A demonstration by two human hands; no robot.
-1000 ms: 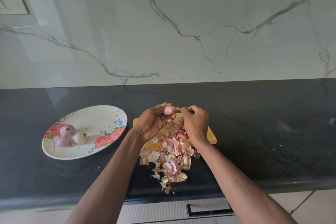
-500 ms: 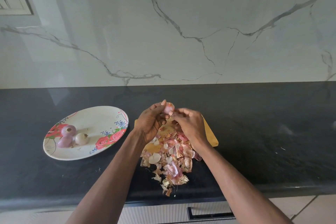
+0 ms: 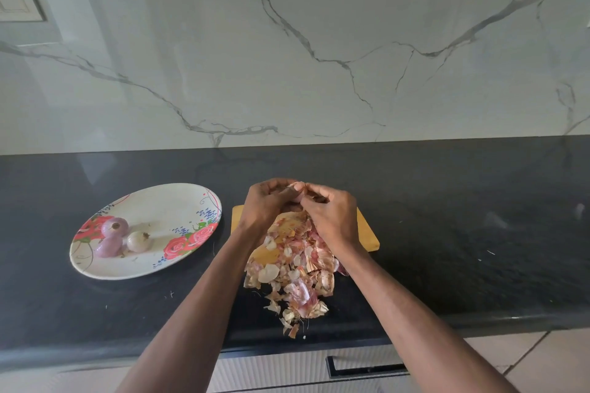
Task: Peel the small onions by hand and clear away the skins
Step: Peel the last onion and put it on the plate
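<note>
Above the far end of the wooden board (image 3: 367, 233) we've got both hands together w/ one small onion (image 3: 295, 187) between them, mostly hidden by fingers. Our left hand (image 3: 266, 204) curls round it from the left; our right hand (image 3: 332, 217) pinches at its papery skin from the right, fingertips bent in, thumbs nearly touching. Below the hands a heap of onion skins (image 3: 293, 271) covers most of the board and spills off its near edge onto the black counter (image 3: 463, 233), approx. to the counter's front lip. Left of the board, just apart from it, sits an oval floral plate (image 3: 166, 210) w/ three peeled onions (image 3: 123, 238) clustered at its left end, touching each other. Marble wall (image 3: 319, 41) behind.
</note>
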